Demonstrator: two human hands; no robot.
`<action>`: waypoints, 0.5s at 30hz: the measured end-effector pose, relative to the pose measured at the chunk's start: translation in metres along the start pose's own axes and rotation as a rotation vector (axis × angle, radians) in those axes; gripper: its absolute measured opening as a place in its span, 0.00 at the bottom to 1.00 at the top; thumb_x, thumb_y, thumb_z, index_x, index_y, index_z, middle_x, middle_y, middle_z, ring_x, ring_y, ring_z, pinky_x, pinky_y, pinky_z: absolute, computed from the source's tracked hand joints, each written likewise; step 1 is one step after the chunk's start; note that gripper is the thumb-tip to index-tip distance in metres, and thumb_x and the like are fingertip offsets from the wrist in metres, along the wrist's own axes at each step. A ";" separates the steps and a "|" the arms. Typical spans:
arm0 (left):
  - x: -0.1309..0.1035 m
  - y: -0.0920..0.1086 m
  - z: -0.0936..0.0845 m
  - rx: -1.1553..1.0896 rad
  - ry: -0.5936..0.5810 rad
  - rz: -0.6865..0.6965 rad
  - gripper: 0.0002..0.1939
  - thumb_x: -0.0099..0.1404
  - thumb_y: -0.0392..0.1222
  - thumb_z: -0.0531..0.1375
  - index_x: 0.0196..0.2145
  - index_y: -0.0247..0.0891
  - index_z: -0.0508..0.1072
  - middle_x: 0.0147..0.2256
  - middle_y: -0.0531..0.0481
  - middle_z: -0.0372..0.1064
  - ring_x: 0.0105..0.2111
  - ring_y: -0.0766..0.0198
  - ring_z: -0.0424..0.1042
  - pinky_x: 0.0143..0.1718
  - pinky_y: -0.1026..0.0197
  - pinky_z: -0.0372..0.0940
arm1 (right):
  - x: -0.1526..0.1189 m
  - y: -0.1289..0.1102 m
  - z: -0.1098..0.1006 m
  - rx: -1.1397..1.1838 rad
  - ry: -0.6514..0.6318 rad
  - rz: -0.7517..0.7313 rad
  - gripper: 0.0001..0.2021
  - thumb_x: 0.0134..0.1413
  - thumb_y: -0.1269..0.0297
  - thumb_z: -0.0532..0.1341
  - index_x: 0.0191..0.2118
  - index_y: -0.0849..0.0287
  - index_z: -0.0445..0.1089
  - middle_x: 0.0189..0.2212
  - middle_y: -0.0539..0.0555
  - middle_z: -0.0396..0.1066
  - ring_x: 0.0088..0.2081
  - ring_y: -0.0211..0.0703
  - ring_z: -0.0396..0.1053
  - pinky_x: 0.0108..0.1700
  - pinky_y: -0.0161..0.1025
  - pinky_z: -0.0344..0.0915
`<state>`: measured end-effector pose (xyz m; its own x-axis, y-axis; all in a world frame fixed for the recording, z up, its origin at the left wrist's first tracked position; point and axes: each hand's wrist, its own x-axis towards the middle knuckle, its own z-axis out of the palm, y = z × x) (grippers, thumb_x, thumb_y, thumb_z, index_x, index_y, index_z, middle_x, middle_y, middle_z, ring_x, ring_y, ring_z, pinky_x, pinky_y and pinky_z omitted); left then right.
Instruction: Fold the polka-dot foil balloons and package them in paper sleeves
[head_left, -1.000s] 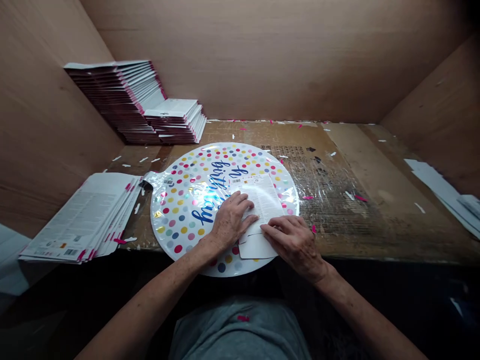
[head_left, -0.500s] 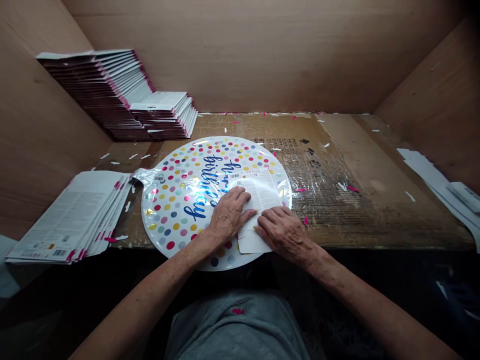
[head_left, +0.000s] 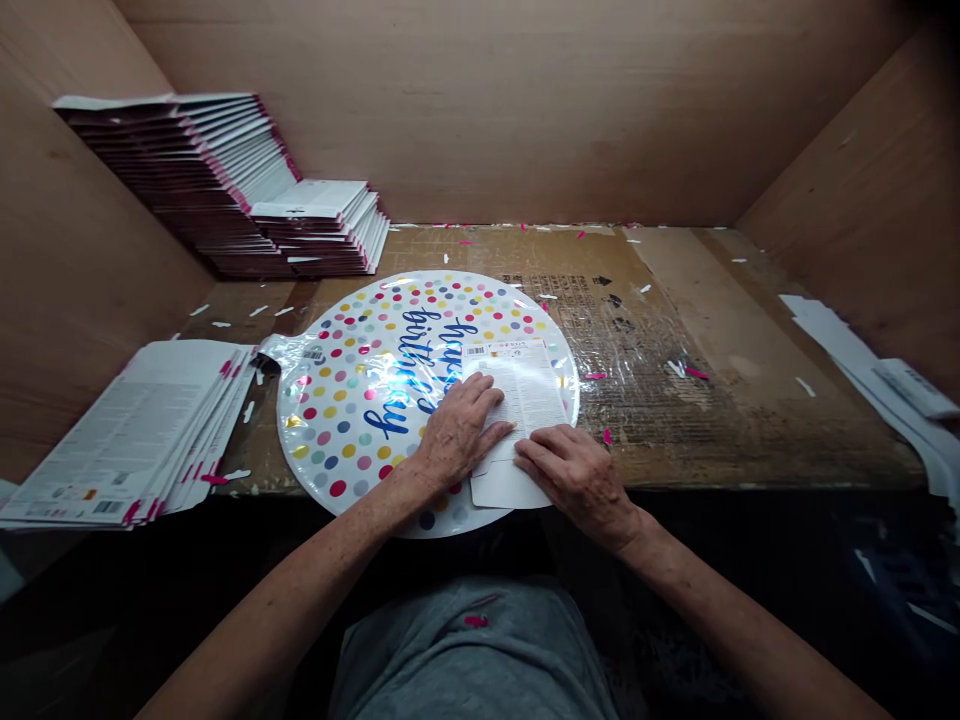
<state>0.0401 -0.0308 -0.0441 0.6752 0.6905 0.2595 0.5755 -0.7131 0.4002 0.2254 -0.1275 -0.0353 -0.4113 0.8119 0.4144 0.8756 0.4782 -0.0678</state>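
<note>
A flat foil balloon (head_left: pixel 352 400), white with coloured dots and blue "happy birthday" lettering, lies on the cardboard-covered table. On its right part rests a white printed card sleeve (head_left: pixel 510 490) with small text and a barcode. My left hand (head_left: pixel 463 425) lies over the sleeve's left edge, palm down, fingers stretched out and thumb pointing right. My right hand (head_left: pixel 574 475) has its fingers curled at the sleeve's lower right side, gripping it near a crease. The fingertips of that hand are partly hidden.
Folded card packs (head_left: pixel 322 220) are stacked at the back left. A pile of printed card sleeves (head_left: pixel 97 430) overhangs the front left edge. White paper strips (head_left: pixel 847 350) lie on the right. Pink and white scraps dot the cardboard (head_left: pixel 720 430); wooden walls (head_left: pixel 487 110) enclose the table.
My right hand has shifted slightly down along the sleeve's side, its fingers curled closer together. My left hand stays about the same. The whole view has moved a little.
</note>
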 end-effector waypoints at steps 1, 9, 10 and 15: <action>0.000 0.000 0.000 -0.004 -0.002 -0.002 0.12 0.69 0.45 0.59 0.46 0.37 0.69 0.55 0.40 0.66 0.60 0.49 0.61 0.61 0.44 0.58 | 0.003 -0.002 0.004 -0.025 -0.009 -0.014 0.10 0.68 0.63 0.55 0.39 0.58 0.73 0.34 0.54 0.74 0.36 0.44 0.67 0.40 0.41 0.59; 0.000 0.001 -0.001 -0.026 -0.006 -0.026 0.12 0.68 0.46 0.60 0.45 0.37 0.69 0.54 0.40 0.67 0.60 0.50 0.62 0.61 0.45 0.58 | 0.001 0.002 0.007 -0.064 0.029 -0.124 0.09 0.67 0.66 0.56 0.37 0.59 0.72 0.31 0.53 0.74 0.35 0.43 0.66 0.40 0.41 0.57; 0.000 0.001 -0.001 -0.027 -0.001 -0.029 0.12 0.68 0.46 0.60 0.45 0.37 0.69 0.54 0.40 0.67 0.60 0.50 0.62 0.61 0.45 0.58 | 0.000 0.003 0.008 -0.039 0.049 -0.116 0.08 0.67 0.66 0.56 0.37 0.59 0.72 0.32 0.53 0.74 0.36 0.43 0.67 0.40 0.41 0.57; 0.000 0.001 0.001 -0.027 0.000 -0.039 0.13 0.68 0.46 0.60 0.46 0.37 0.69 0.55 0.40 0.67 0.60 0.50 0.62 0.62 0.45 0.58 | 0.000 0.004 0.011 0.070 0.106 -0.076 0.07 0.66 0.66 0.58 0.37 0.60 0.72 0.33 0.54 0.74 0.36 0.43 0.67 0.39 0.41 0.59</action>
<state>0.0411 -0.0313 -0.0445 0.6525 0.7178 0.2429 0.5889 -0.6820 0.4336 0.2264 -0.1223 -0.0458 -0.4431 0.7342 0.5144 0.8216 0.5621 -0.0945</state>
